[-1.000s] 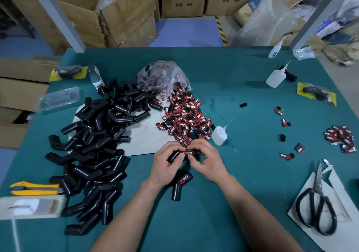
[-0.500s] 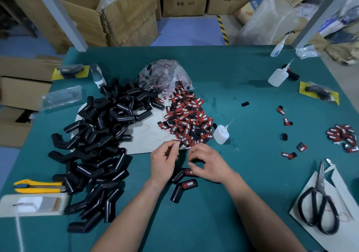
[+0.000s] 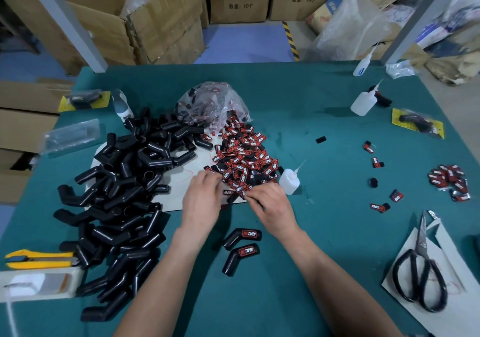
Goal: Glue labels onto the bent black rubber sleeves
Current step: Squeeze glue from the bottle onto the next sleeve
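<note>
Right at the near edge of the label pile (image 3: 242, 160) both hands are busy among the red-and-black labels. The left hand (image 3: 201, 201) has its fingers curled down onto the pile's near-left corner, and the right hand (image 3: 270, 205) is bent in from the right with its fingertips touching labels; both are blurred, so I cannot tell whether either one has actually pinched a label.

Just near of the hands, on the green table (image 3: 324, 232), lie two bent black sleeves that already carry labels — the farther labelled sleeve (image 3: 242, 237) and the nearer labelled sleeve (image 3: 240, 258), side by side, touched by neither hand.

To the left, a big heap of unlabelled sleeves (image 3: 122, 196) spreads from the middle of the table toward the near-left corner, partly over a pale sheet (image 3: 192, 178). A crumpled clear bag (image 3: 213, 103) with more labels sits at the far end of the label pile.

A small glue bottle (image 3: 289, 180) stands just right of the pile, near the right hand. Farther right — a few loose labels (image 3: 379, 206), a small cluster of labels (image 3: 450, 180) and, near right, black scissors (image 3: 418, 277) on paper. A yellow cutter (image 3: 39, 258) lies at the near left.
</note>
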The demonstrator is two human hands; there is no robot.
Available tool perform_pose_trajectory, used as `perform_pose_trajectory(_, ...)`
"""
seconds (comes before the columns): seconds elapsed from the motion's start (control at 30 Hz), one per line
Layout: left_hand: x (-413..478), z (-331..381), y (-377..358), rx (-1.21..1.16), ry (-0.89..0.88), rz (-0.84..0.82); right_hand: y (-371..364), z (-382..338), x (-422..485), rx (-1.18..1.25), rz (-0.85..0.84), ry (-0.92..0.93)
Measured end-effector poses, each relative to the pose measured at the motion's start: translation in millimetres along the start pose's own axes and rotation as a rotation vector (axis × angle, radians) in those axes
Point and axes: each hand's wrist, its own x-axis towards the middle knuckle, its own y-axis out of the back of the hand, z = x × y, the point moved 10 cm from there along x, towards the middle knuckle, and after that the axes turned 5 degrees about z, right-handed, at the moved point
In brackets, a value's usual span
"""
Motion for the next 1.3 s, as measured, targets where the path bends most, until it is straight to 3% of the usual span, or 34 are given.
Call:
perform_pose_trajectory(0.2, 56, -37, 1, 0.485, 0.084, -0.068, -4, 3, -4, -0.034, -0.023, 0.011)
perform_pose_trajectory(0.33, 61, -42, -3, 0.516, 0.059, -0.065, -7, 7, -5, -0.021, -0.041, -0.008)
perform_pose_trajectory(0.4, 54, -30, 0, 0.302, 0.049, -0.026, -6, 7, -5, 0.010, -0.034, -0.013)
perform_pose_trajectory(0.53, 11, 10, 16, -0.402, -0.005, 0.107, 0, 9, -4, 0.158, 0.029, -0.113)
perform_pose_trajectory(0.63, -9, 9, -4, -0.940, 0.199, 0.044, 4, 6, -2, 0.195, 0.040, -0.118)
perform_pose_trajectory(0.73, -22, 8, -35, -1.283, 0.395, -0.007, 1, 2, -2, 0.168, -0.005, -0.101)
perform_pose_trajectory(0.87, -26, 5, -52, -1.407, 0.494, 0.010, -6, 9, -4, 0.184, -0.035, -0.194)
perform_pose_trajectory(1.0, -24, 10, -60, -1.354, 0.424, -0.033, -4, 19, -8, 0.194, 0.006, -0.272)
perform_pose_trajectory(1.07, -26, 12, -62, -1.363, 0.432, -0.041, 0, 14, -7, 0.137, 0.045, -0.222)
perform_pose_trajectory(1.13, -24, 7, -59, -1.376, 0.467, 0.013, 16, 0, -5, 0.084, 0.162, -0.086)
perform_pose_trajectory(1.2, -22, -1, -54, -1.405, 0.488, 0.093, 47, -4, -13, 0.026, 0.405, -0.014)
perform_pose_trajectory(1.27, -21, -8, -50, -1.396, 0.505, 0.160, 71, 12, -25, 0.009, 0.613, -0.143)
perform_pose_trajectory(1.3, -22, -12, -49, -1.377, 0.518, 0.186, 73, 26, -26, 0.010, 0.637, -0.266)
